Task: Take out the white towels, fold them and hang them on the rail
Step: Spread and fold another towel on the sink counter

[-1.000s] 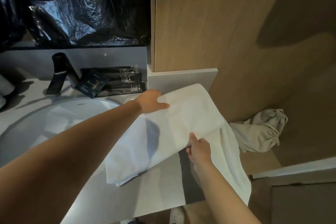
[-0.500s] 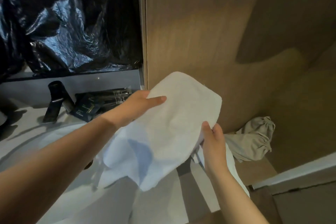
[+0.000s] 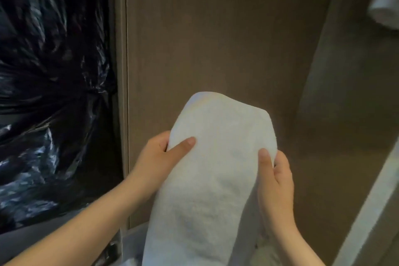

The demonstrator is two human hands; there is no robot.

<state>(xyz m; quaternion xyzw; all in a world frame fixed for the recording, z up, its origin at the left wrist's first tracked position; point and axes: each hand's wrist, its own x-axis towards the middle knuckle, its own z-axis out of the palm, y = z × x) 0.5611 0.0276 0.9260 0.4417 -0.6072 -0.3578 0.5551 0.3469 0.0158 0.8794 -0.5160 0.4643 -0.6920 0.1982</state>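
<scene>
left hand [image 3: 155, 158] curled on the 9 o'clock edge of the folded white towel [image 3: 212, 179], right hand [image 3: 276, 180] pinching its 3 o'clock edge; held upright before the wood panel [image 3: 216, 39]. likely carrying to hang. next: find the rail, unseen here, drape evenly.

wall: brown wood panel [image 3: 216, 39] | left: crinkled black plastic sheet [image 3: 54, 93] | light: dim
</scene>
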